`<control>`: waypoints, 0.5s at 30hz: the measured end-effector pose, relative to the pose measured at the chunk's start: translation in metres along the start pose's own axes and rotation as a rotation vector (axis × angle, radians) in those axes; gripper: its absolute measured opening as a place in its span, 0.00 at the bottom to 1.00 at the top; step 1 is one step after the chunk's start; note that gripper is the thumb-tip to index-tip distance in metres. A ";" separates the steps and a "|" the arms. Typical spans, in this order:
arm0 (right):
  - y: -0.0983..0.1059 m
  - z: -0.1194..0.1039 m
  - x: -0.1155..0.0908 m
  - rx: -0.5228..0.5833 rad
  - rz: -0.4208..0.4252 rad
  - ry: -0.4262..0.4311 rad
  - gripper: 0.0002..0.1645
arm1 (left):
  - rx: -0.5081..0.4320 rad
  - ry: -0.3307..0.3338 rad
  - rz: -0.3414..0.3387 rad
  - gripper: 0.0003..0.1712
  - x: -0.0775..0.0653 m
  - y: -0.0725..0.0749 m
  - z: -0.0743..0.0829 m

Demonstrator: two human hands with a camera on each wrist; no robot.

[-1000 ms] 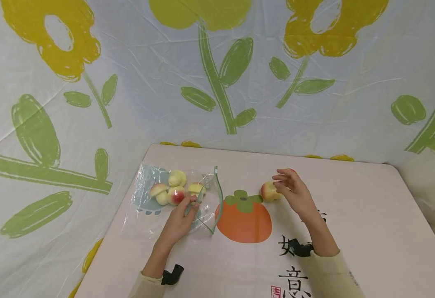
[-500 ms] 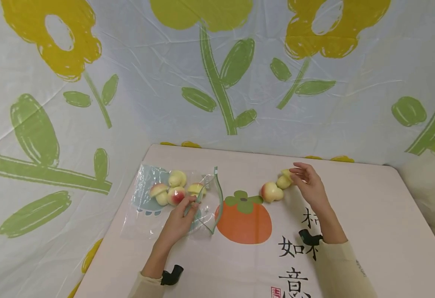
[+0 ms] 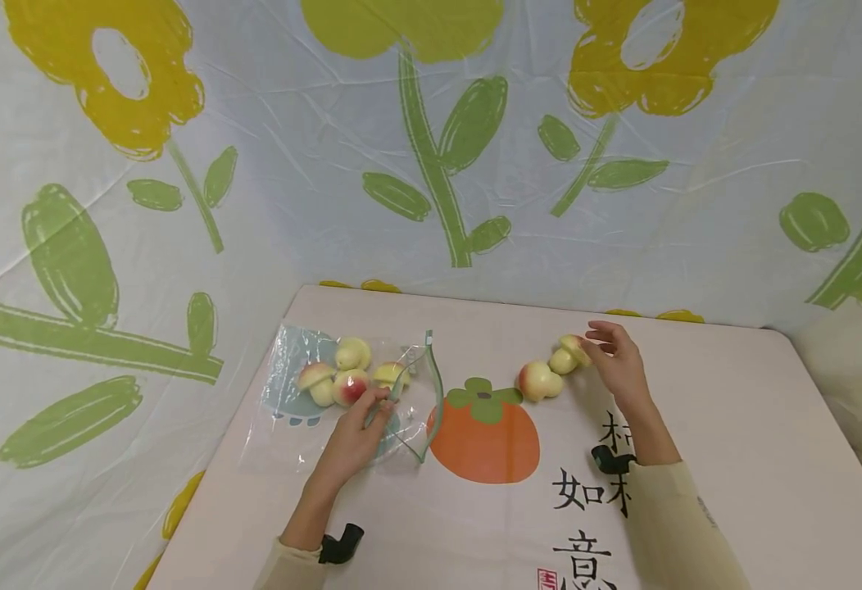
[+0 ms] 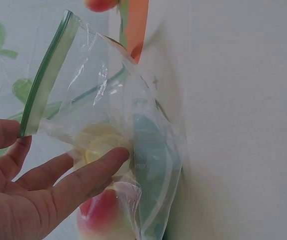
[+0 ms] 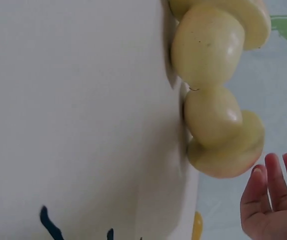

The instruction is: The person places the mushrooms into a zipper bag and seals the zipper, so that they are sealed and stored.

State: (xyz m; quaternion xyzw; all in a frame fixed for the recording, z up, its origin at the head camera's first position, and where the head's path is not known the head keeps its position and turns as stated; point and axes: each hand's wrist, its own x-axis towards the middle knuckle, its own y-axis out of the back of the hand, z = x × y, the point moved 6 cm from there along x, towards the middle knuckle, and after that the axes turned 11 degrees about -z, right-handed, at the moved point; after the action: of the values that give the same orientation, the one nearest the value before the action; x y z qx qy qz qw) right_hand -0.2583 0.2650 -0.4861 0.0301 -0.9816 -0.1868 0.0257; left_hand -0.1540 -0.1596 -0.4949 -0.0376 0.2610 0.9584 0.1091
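My left hand [image 3: 357,434] grips the mouth of a clear zip bag [image 3: 276,442] with a green seal [image 4: 43,75], fingers at the seal and thumb against the film. Several toy mushrooms [image 3: 316,383], pale yellow with red-blushed caps, lie inside the bag. To the right, two more toy mushrooms lie on the table, stems touching: a nearer-left mushroom [image 3: 538,381] and a farther-right mushroom [image 3: 567,354]. Just right of the farther one is my right hand [image 3: 618,365], its fingers loosely bent. The right wrist view shows a small gap between those fingertips and the mushroom cap [image 5: 228,160].
A pale cloth with an orange persimmon print [image 3: 484,438] and black lettering covers the table [image 3: 755,434]. Behind and to the left hang white sheets [image 3: 269,123] with large flower prints.
My right hand has moved right, away from the farther mushroom it was covering, leaving it beside the other. That mushroom has since tipped slightly. The left hand and bag have stayed put.
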 end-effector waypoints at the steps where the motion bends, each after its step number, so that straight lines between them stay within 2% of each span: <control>1: 0.000 0.002 0.001 -0.010 0.010 -0.020 0.28 | -0.007 0.006 0.001 0.15 0.000 0.000 0.000; 7: 0.001 0.016 0.005 -0.015 0.007 -0.130 0.35 | -0.016 0.004 -0.003 0.15 0.000 0.001 0.000; 15: -0.005 0.030 0.007 0.044 -0.122 -0.229 0.44 | -0.015 0.003 -0.009 0.14 0.000 0.000 -0.001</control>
State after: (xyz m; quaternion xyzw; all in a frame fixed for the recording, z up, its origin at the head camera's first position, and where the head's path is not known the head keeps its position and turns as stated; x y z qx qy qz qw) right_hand -0.2670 0.2710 -0.5156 0.0688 -0.9783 -0.1688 -0.0985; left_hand -0.1543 -0.1604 -0.4957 -0.0411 0.2538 0.9598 0.1127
